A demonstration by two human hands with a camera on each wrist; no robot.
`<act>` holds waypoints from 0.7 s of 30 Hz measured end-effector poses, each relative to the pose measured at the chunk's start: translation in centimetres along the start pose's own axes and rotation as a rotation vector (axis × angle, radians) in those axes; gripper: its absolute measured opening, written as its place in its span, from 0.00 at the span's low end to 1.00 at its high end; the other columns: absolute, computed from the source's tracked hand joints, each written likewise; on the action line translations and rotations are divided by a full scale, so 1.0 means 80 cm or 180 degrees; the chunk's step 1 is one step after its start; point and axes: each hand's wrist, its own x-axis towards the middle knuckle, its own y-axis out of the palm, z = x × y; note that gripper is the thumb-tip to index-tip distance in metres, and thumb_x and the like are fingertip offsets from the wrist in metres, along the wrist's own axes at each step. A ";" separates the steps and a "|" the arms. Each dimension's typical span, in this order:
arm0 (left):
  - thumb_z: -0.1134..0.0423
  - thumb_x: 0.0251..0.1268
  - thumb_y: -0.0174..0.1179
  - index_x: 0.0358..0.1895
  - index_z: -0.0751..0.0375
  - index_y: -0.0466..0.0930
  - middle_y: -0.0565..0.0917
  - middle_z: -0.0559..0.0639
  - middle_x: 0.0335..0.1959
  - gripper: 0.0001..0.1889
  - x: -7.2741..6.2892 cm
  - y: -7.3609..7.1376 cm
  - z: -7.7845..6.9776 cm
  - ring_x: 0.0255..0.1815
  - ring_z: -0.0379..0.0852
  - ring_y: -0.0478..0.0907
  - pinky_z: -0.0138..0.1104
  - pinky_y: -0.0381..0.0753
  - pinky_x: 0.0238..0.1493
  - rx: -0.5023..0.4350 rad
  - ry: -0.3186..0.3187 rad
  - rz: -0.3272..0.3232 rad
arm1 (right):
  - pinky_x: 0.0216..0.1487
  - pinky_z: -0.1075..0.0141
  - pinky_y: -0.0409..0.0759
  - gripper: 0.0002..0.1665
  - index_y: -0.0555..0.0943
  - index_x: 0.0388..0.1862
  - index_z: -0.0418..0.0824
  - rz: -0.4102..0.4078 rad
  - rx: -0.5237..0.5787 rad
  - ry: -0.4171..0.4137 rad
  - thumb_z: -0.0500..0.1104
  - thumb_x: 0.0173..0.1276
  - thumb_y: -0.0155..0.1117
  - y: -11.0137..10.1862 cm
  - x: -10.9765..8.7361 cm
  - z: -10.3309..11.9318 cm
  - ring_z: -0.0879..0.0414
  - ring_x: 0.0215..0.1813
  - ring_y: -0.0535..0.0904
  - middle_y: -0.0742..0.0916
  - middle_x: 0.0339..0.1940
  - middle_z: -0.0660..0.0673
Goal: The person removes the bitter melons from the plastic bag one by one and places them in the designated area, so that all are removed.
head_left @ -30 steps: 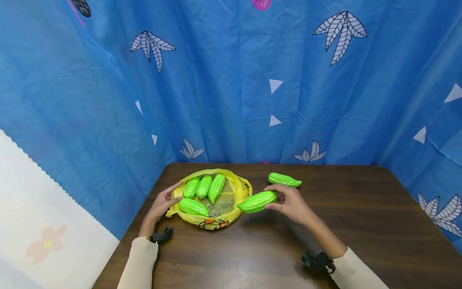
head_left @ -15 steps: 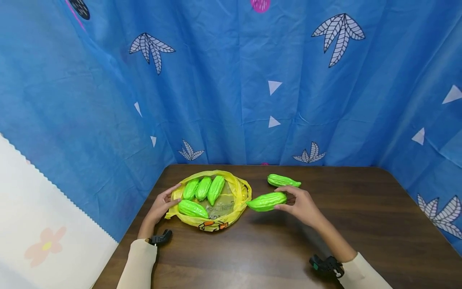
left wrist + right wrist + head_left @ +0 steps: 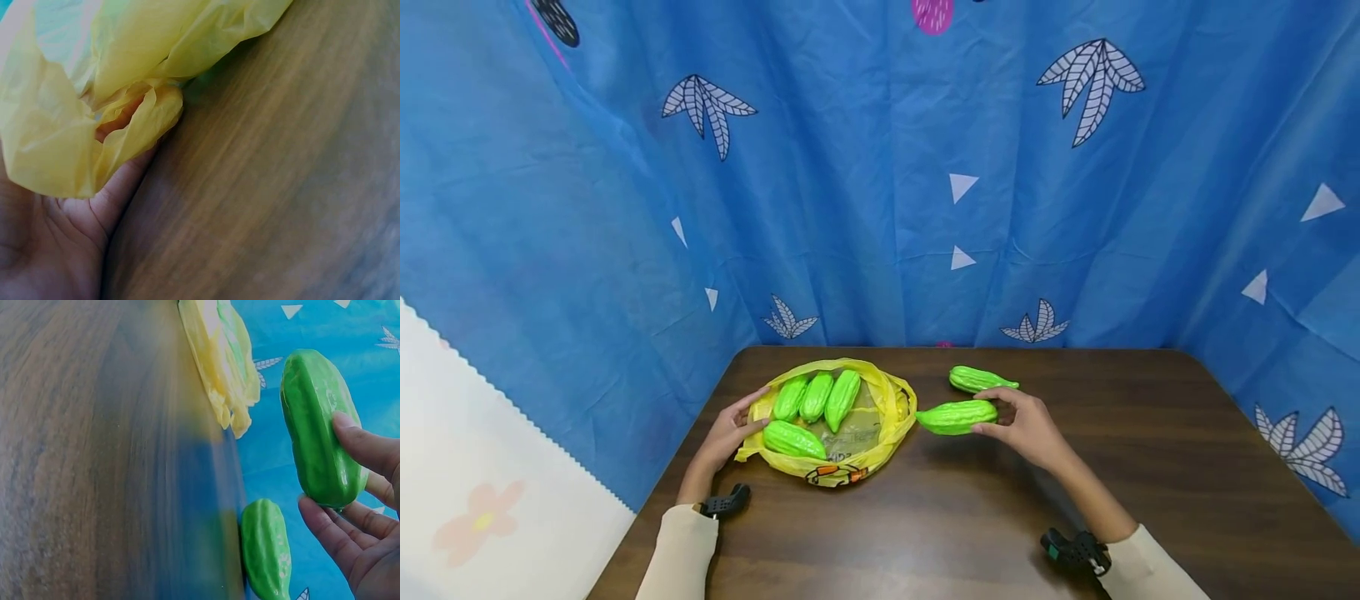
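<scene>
My right hand (image 3: 1028, 427) pinches a glossy, ribbed green bitter gourd (image 3: 955, 418) by its blunt end, thumb on one side and fingers on the other. The gourd hangs above the table just right of a yellow plastic bag (image 3: 897, 421), its pointed tip towards the bag. With its mouth spread wide, the bag shows several similar gourds (image 3: 793, 439) lying inside. At the bag's left rim, my left hand (image 3: 724, 435) grips the plastic; in the left wrist view crumpled yellow film (image 3: 50, 150) hides most of its fingers. Behind my right hand another gourd (image 3: 979, 380) lies on the table.
The dark wooden table (image 3: 880, 533) reaches back to a blue patterned curtain (image 3: 850, 208), which also hangs at both sides. A white cloth with a flower print (image 3: 490, 467) hangs at the left.
My right hand has drawn the held gourd rightward, away from the bag's rim, and then stayed nearly still. The left hand keeps its place on the bag. The head view has shifted slightly.
</scene>
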 end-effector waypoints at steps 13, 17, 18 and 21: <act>0.63 0.72 0.63 0.78 0.58 0.64 0.60 0.60 0.79 0.33 -0.002 -0.003 0.001 0.76 0.62 0.57 0.24 0.75 0.54 -0.0071 -0.0024 0.0048 | 0.39 0.67 0.85 0.27 0.84 0.55 0.37 -0.0035 0.0038 0.0209 0.41 0.57 0.81 -0.001 0.002 -0.013 0.52 0.43 0.87 0.87 0.50 0.39; 0.64 0.72 0.63 0.78 0.59 0.64 0.61 0.60 0.79 0.33 -0.003 -0.003 0.002 0.73 0.51 0.65 0.25 0.77 0.52 -0.0076 -0.0012 0.0049 | 0.39 0.65 0.86 0.27 0.84 0.55 0.37 -0.0052 0.0059 0.0232 0.41 0.57 0.81 -0.004 0.001 -0.018 0.50 0.43 0.87 0.87 0.50 0.37; 0.64 0.72 0.63 0.78 0.59 0.64 0.61 0.61 0.79 0.33 -0.002 -0.003 0.002 0.71 0.47 0.67 0.26 0.78 0.52 -0.0089 -0.0010 0.0049 | 0.39 0.65 0.86 0.27 0.84 0.55 0.37 -0.0058 0.0054 0.0234 0.41 0.58 0.81 -0.004 0.002 -0.019 0.49 0.43 0.87 0.86 0.50 0.37; 0.65 0.72 0.63 0.78 0.60 0.64 0.61 0.62 0.79 0.33 -0.001 -0.003 0.002 0.65 0.32 0.71 0.26 0.79 0.51 -0.0104 0.0005 0.0051 | 0.39 0.65 0.85 0.27 0.84 0.56 0.36 -0.0095 0.0033 0.0252 0.41 0.58 0.80 -0.006 0.003 -0.024 0.48 0.44 0.87 0.86 0.51 0.37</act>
